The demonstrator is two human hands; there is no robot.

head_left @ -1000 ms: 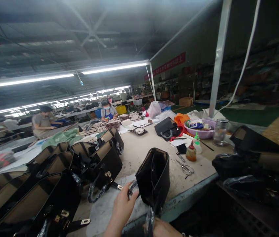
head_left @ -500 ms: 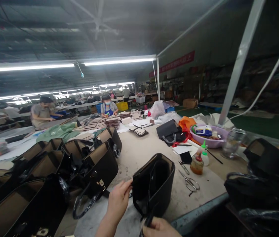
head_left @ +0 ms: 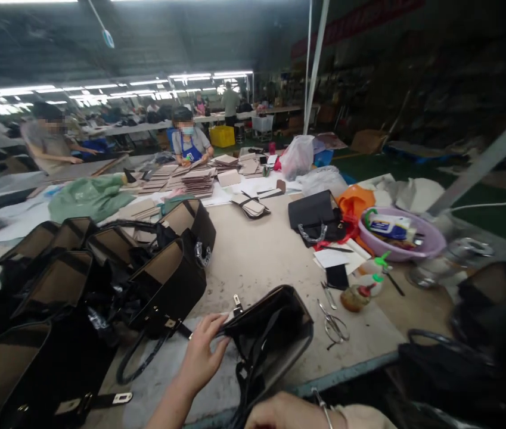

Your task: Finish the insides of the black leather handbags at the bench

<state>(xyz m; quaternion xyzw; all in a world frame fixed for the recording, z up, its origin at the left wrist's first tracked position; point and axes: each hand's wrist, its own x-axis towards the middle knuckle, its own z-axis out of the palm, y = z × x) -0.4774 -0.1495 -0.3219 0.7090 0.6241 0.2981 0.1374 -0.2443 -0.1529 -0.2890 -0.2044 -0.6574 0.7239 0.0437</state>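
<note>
A black handbag [head_left: 275, 345] lies tilted on the table in front of me, its mouth gaping towards me and showing a dark interior with loose straps. My left hand [head_left: 205, 348] is closed on its left edge, thumb and fingers pinching the rim. Just beyond those fingers a small metal clasp [head_left: 237, 305] sticks up. At the bottom edge of the view, my right hand [head_left: 286, 411] is curled beside the bag's near end, close to a dark strap. Its fingertips are cut off, so what they grip cannot be made out.
Several black handbags [head_left: 170, 289] crowd the left side. On the right lie scissors [head_left: 334, 325], tweezers [head_left: 329, 296], a brown glue bottle [head_left: 355, 297] and a lilac basin [head_left: 427, 244]. Another black bag [head_left: 317, 214] lies further back. A co-worker [head_left: 190, 143] sits across the table behind stacked brown pieces [head_left: 194, 182].
The bag has tipped over from standing upright, and its mouth now faces me more. My left hand has stayed at its left edge. The camera view has tilted downward.
</note>
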